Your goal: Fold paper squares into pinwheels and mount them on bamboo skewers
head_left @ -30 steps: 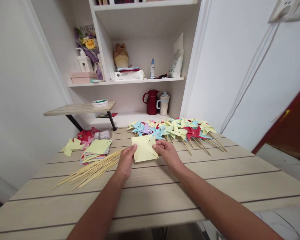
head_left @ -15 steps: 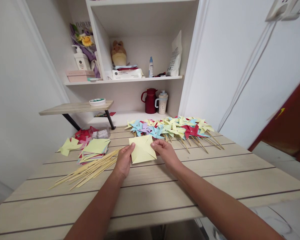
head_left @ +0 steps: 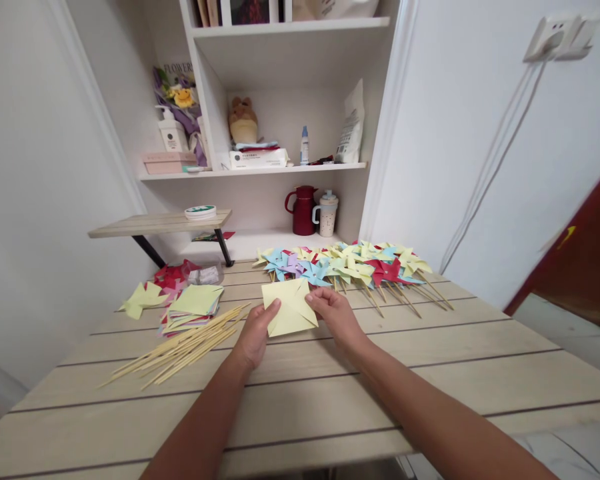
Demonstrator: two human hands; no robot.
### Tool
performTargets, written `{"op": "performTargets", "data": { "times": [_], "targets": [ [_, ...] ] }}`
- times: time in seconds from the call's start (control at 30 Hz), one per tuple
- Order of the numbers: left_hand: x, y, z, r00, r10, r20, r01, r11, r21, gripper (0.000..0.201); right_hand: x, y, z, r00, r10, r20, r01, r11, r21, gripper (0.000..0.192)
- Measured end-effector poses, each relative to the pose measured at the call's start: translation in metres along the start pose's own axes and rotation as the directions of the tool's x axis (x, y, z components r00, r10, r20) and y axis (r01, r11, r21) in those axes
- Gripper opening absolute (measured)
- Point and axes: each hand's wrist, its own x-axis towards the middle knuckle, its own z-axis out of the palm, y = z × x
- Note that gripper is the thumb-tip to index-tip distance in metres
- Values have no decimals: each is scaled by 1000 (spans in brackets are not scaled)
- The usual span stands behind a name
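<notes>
A pale yellow paper square, with slits running in from its corners, is held up over the table. My left hand pinches its left edge, thumb on top. At the square's right edge my right hand is closed, thumb and forefinger pinching the paper. Left of my left hand lie loose wooden sticks in a bundle. Behind them sits a stack of coloured paper squares. Several finished paper pinwheels on sticks lie in a pile beyond my hands.
A yellow folded paper pinwheel and red paper pieces lie at the left, beside a small clear container. A raised wooden shelf stands behind. On the white cabinet are a red jug and a cup.
Both hands keep hold of the yellow square. Its right side has tilted slightly, and my right fingers sit a little further over the edge. The camera view has shifted upward.
</notes>
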Motion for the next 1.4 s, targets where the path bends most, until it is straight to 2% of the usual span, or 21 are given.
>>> {"op": "performTargets", "data": {
  "times": [0.5,0.6,0.67,0.73,0.8,0.87,0.93,1.03,1.1,1.27,1.4],
  "targets": [
    [6,-10,-6,999,-43,31,46,992,-114,33,-3,-6,2,997,-43,-60,37,994,-103,33],
    [6,-8,-4,999,-42,22,45,987,-155,33,-3,-5,-1,990,-127,-61,115,978,-174,30],
    [6,-6,-3,999,-33,6,34,980,-194,33,-5,-7,-2,955,-286,-79,246,912,-327,30],
    [6,-5,-3,1000,-25,-7,22,971,-237,33,-8,-10,-2,880,-472,-51,382,768,-515,28],
    [8,-4,-4,1000,-19,-25,11,960,-281,33,-13,-12,0,800,-599,40,484,604,-633,23],
    [9,-3,-6,998,-14,-56,-4,946,-323,33,-19,-12,6,747,-648,148,553,484,-678,20],
    [11,-1,-7,997,-14,-82,-16,934,-356,34,-25,-9,12,717,-648,257,590,367,-719,21],
    [11,1,-7,996,-33,-86,-3,924,-382,36,-31,0,22,704,-589,396,608,211,-765,29],
    [11,2,-7,996,-42,-74,10,921,-390,37,-33,4,26,710,-543,449,606,145,-782,32],
    [10,2,-7,998,-43,-39,24,920,-391,40,-31,4,29,737,-487,469,574,86,-814,35],
    [7,2,-4,998,-66,19,69,923,-378,44,-30,3,28,721,-523,455,563,59,-824,30]
  ]
}}
